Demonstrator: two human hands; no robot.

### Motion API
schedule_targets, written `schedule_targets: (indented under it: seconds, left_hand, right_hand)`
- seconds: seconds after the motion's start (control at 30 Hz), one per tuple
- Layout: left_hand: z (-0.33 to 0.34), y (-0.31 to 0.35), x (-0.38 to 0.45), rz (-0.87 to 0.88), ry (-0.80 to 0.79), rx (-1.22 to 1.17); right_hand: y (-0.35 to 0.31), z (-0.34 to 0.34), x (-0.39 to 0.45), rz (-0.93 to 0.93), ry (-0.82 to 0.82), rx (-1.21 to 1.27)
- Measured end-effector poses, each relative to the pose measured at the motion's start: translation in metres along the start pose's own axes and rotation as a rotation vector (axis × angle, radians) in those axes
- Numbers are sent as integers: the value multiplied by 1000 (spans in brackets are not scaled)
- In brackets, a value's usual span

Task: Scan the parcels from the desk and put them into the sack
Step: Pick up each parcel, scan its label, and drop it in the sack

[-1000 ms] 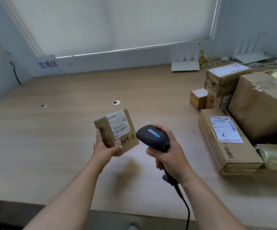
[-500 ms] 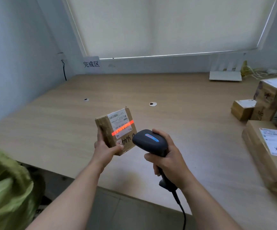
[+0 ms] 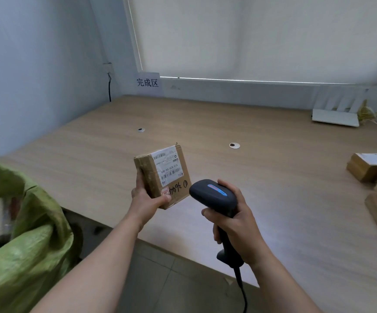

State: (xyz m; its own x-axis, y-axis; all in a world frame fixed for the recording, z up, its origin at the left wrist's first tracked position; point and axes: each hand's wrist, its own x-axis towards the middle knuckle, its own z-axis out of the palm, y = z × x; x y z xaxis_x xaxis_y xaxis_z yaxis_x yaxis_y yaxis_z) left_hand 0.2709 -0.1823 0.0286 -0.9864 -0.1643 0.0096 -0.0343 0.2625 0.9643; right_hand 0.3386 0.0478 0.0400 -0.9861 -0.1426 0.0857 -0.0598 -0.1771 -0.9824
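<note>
My left hand grips a small brown cardboard parcel by its lower left corner, its white label facing up, above the desk's near edge. My right hand is closed around the handle of a black barcode scanner, whose head points at the parcel from just to its right. No red scan line shows on the label. The green sack stands open at the lower left, beside the desk.
The wooden desk spreads ahead, with more cardboard parcels at its right edge. A white router sits at the back right. A sign with characters is on the back wall. The scanner's cable hangs down.
The view has swung left, showing more of the sack and fewer parcels on the right. The red scan line seen on the label half a second ago is gone. Both hands keep their hold.
</note>
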Motion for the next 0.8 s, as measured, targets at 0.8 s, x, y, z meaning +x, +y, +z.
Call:
schedule_targets:
  seconds: [0.8]
  left_hand:
    - [12,-6,20,-24,-31,45]
  right_hand:
    - [-3,-13,12,-22,19,19]
